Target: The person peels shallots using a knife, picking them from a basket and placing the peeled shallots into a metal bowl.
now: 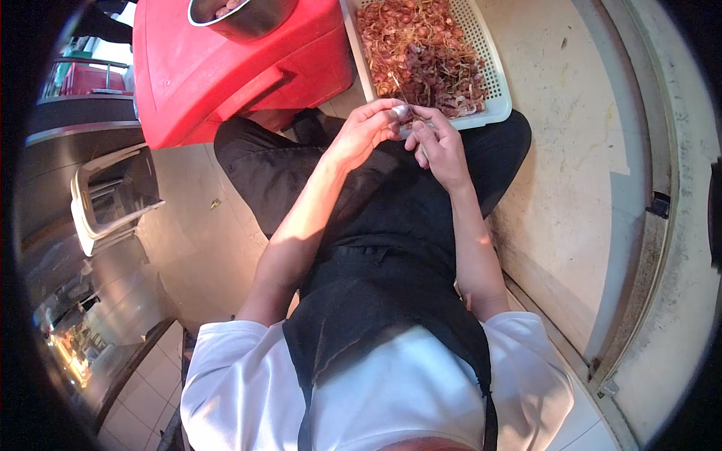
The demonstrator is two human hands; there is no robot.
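Observation:
My left hand point(364, 131) is closed in a pinch around a small pale, partly peeled shallot point(401, 111). My right hand point(440, 146) is closed on a small knife point(404, 96), whose thin blade shows just past the shallot; most of its handle is hidden in my fingers. Both hands meet over my lap at the near edge of a white perforated plastic basket point(492, 75). Reddish-brown shallots point(410, 34) with dry stems fill it, and darker purple skins point(440, 75) lie in its nearer part.
To the left of the basket stands a red plastic container point(203, 68) with a metal pot point(244, 16) on top, holding some pinkish pieces. A white plastic stool or chair point(90, 199) is farther left on the floor. A pale wall or panel point(564, 150) rises close on my right.

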